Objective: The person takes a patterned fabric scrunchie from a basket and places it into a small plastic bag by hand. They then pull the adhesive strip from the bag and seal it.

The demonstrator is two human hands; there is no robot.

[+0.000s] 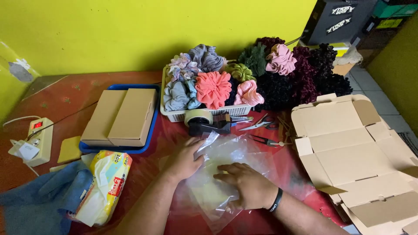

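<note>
A clear plastic bag (pixel 226 159) lies flat on the red table (pixel 65 98) in front of me. My left hand (pixel 185 159) rests on the bag's left edge, thumb and fingers pinching the plastic near its upper corner. My right hand (pixel 244 185), a black band on its wrist, lies palm down on the middle of the bag, fingers spread toward the left. Whether anything is inside the bag I cannot tell.
Behind the bag stand a tape dispenser (pixel 204 121), scissors (pixel 259 125) and a white basket (pixel 204 112) of fabric scrunchies. A blue tray (pixel 152 126) holds closed cardboard boxes at left. An unfolded cardboard box (pixel 352 152) lies right. A tissue pack (pixel 104 185), blue cloth (pixel 39 202) and power strip (pixel 37 141) sit left.
</note>
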